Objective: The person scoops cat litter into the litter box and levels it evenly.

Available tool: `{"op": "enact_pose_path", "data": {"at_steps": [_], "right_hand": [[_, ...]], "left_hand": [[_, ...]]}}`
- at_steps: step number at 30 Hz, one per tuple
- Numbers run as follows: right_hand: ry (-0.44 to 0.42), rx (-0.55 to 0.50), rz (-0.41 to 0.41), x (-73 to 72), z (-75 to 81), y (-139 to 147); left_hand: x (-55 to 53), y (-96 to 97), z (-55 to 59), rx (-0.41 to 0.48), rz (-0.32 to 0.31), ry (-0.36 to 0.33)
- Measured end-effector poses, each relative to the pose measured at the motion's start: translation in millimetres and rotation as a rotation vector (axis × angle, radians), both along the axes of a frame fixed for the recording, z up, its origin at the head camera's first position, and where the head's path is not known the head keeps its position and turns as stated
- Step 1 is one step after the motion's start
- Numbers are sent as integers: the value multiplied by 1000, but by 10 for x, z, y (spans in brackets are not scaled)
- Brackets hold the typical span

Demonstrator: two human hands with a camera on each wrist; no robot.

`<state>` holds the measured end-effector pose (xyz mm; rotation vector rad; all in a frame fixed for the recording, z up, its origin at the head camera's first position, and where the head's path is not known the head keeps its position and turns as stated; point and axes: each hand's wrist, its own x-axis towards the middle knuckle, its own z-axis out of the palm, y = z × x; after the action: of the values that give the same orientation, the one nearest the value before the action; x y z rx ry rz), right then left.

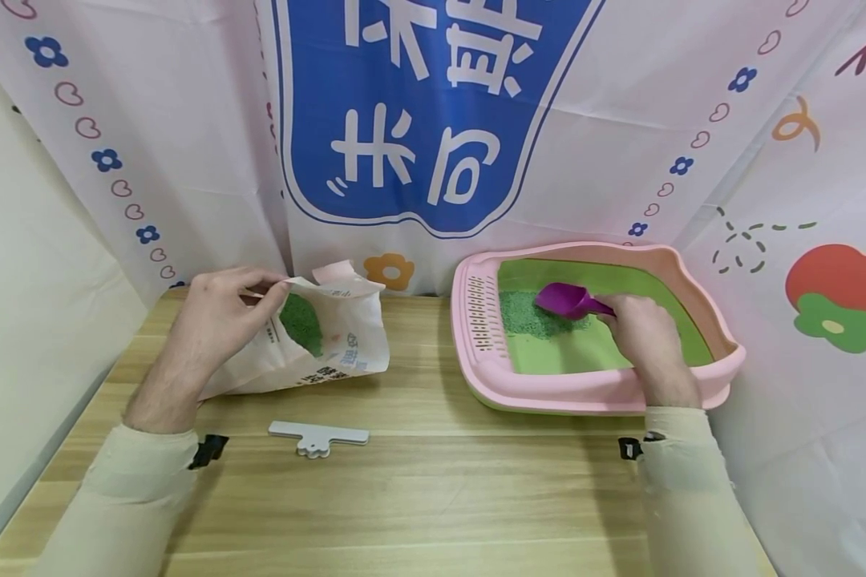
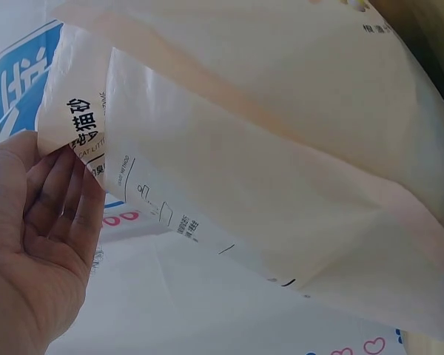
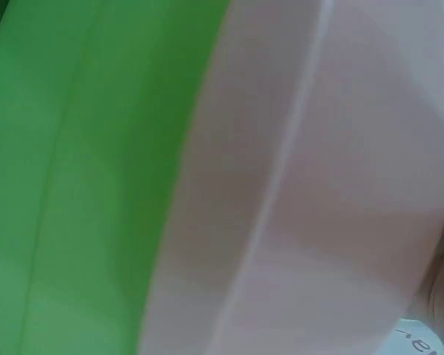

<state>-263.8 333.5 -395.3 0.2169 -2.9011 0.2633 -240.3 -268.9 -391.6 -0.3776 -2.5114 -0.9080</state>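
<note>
My left hand (image 1: 212, 320) pinches the torn-open top edge of a white cat litter bag (image 1: 354, 332). Green granules of litter (image 1: 301, 324) show through the bag's mouth. The left wrist view has the bag's side (image 2: 281, 192) close up, its edge between thumb and fingers of the left hand (image 2: 52, 229). On the right, my right hand (image 1: 642, 332) grips the handle of a purple scoop (image 1: 566, 300). The scoop is inside a litter box with a pink rim (image 1: 563, 390), at a patch of green litter (image 1: 521, 308). The right wrist view holds mostly the box's pink rim (image 3: 311, 185).
A white sealing clip (image 1: 319, 435) lies on the wooden table (image 1: 433, 497) in front of the bag. Behind the table hangs a printed cloth (image 1: 209, 96), close to the box's back edge. Another cloth stands at the right.
</note>
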Motion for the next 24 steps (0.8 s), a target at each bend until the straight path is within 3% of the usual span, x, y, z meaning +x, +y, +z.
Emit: {"op": "enact_pose_path", "data": {"at_steps": [8, 14, 24], "right_hand": [[-56, -29, -25, -86, -60, 16], [-124, 7, -72, -99, -44, 42], [-338, 9, -85, -113, -2, 78]], "left_hand": [[20, 27, -21, 10, 0, 4], [23, 28, -23, 6, 1, -1], [7, 21, -35, 8, -2, -3]]}}
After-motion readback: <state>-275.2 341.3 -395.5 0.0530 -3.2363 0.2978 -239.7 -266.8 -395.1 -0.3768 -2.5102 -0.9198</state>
